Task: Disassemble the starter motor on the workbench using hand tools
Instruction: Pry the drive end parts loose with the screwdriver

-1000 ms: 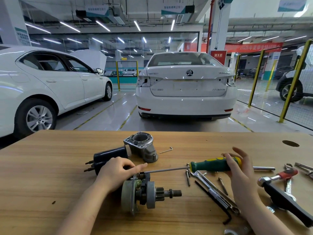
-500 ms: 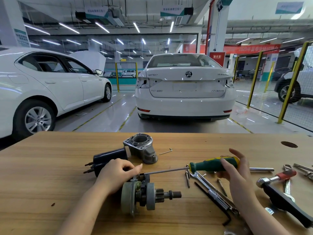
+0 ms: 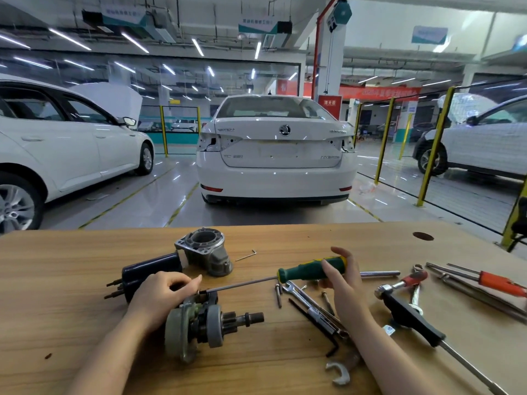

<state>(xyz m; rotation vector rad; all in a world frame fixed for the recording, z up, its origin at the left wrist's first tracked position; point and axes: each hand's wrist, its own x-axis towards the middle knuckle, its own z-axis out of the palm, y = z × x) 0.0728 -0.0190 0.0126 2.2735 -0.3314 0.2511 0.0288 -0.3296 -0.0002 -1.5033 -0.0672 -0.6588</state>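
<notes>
The starter motor's drive assembly (image 3: 199,326) lies on its side on the wooden workbench (image 3: 57,280), its pinion shaft pointing right. My left hand (image 3: 159,295) rests on its upper left part, fingers curled over it. My right hand (image 3: 342,277) grips the green handle of a screwdriver (image 3: 308,269). The screwdriver's long shaft runs left and its tip meets the black lever on top of the assembly. The black solenoid body (image 3: 148,270) lies behind my left hand. The grey nose housing (image 3: 206,252) stands beyond it.
Loose tools lie right of the assembly: wrenches (image 3: 310,306), a black hex key (image 3: 316,326), bolts (image 3: 278,295), a steel rod (image 3: 379,273), a black-handled ratchet (image 3: 410,317) and red-handled pliers (image 3: 496,283). A small hex key (image 3: 245,255) lies near the far edge. Parked cars stand beyond the bench.
My right hand has shifted slightly left along the screwdriver handle and wrapped more around it. The left hand and the assembly stay in place.
</notes>
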